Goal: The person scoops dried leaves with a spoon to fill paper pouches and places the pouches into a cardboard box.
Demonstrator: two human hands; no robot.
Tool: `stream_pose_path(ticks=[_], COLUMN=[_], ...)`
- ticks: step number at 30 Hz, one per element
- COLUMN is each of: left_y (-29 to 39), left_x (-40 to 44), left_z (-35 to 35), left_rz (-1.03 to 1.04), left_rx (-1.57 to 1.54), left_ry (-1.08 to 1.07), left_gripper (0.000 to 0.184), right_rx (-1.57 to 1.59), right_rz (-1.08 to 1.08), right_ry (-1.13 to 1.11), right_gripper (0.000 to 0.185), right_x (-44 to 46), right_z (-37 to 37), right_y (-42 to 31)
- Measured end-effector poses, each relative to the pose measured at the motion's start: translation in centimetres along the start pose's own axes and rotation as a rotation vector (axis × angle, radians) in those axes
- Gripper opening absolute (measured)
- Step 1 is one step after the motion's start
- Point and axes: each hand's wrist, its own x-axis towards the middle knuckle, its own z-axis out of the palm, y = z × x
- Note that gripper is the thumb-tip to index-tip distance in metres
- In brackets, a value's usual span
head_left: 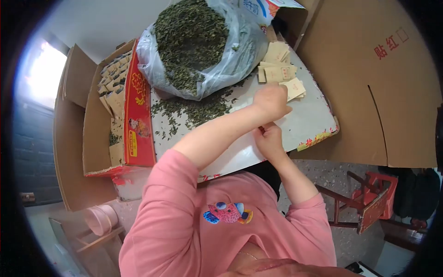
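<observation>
My left hand (272,102) is closed, back turned up, at the near edge of a pile of small tan paper packets (278,74) with red print. What its fingers hold, if anything, is hidden. Just below it, nearer my body, my right hand (270,140) is also closed, fingertips bent in under the left hand; its contents do not show. Dried green leaves (191,44) fill a clear plastic bag (247,44) beyond my left forearm. Loose leaves (203,113) lie scattered on the white tabletop (221,157) in front of the bag.
A red-sided carton (139,108) at the left holds rows of filled packets (113,85). A tall cardboard box (364,92) stands against the table's right side. A red wooden stool (369,201) and a pink bucket (101,219) are on the floor.
</observation>
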Motion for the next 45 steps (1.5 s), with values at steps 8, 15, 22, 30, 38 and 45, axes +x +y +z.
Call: stream_pose_path(ticks=[8,15,22,30,38,45], left_y=[1.6,0.9,-2.1,-9.6,-12.6,-12.9], left_x=[4.1,4.4,-2.1,-13.5,-16.7,-16.9], left_z=[3.0,3.0,-0.7,-3.3,-2.7,-2.5], left_rz=[-0.2,-0.201,0.107,0.026,-0.149,-0.126], left_rx=[0.214,0.188,-0.161,-0.324,-0.23,-0.239], left_ry=[0.029,0.024,0.365,0.604,0.642,0.645], left_gripper=[0.064,0.061,0.061,0.06,0.054,0.054], right_rx=[-0.097,-0.038,-0.105,-0.024,0.021,-0.221], right_rz=[-0.026,0.068,0.025,0.079,-0.118,-0.51], right_ry=[0.039,0.036,-0.005,0.056,0.089,0.07], right_gripper=[0.018,0.019,0.017,0.006,0.009,0.014], right_x=[0.2,0.3,0.2,0.3,1.9,3.2], right_z=[0.3,0.4,0.1,0.0,-1.3,-0.6], right_y=[0.5,-0.2,-0.9,-1.3,-6.5,-8.8])
